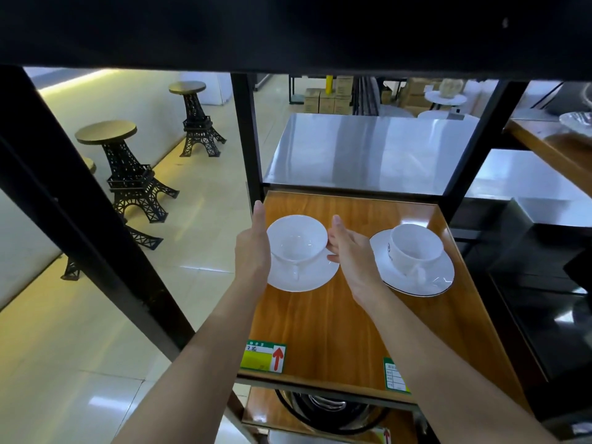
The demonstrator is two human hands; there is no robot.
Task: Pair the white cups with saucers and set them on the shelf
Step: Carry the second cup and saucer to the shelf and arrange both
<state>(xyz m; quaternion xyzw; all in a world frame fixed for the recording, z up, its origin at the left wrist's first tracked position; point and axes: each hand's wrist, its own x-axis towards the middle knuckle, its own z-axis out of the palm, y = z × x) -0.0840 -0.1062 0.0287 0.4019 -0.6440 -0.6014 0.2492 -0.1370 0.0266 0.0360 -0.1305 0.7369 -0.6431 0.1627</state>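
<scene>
A white cup (pixel 296 238) sits in a plain white saucer (pixel 304 277) over the left part of the wooden shelf (pixel 323 331). My left hand (pixel 253 248) grips the saucer's left edge, and my right hand (pixel 350 248) pinches its right edge beside the cup. I cannot tell if the saucer touches the shelf. To the right, a second white cup (pixel 416 248) stands in a dark-rimmed saucer (pixel 413 277) on the shelf, with nothing holding it.
Black frame posts (pixel 246 133) flank the shelf, and a dark shelf board (pixel 288 30) hangs low overhead. Green price labels (pixel 263 357) mark the front edge. A steel table (pixel 368 149) lies behind. Tower-shaped stools (pixel 128 174) stand on the floor at left.
</scene>
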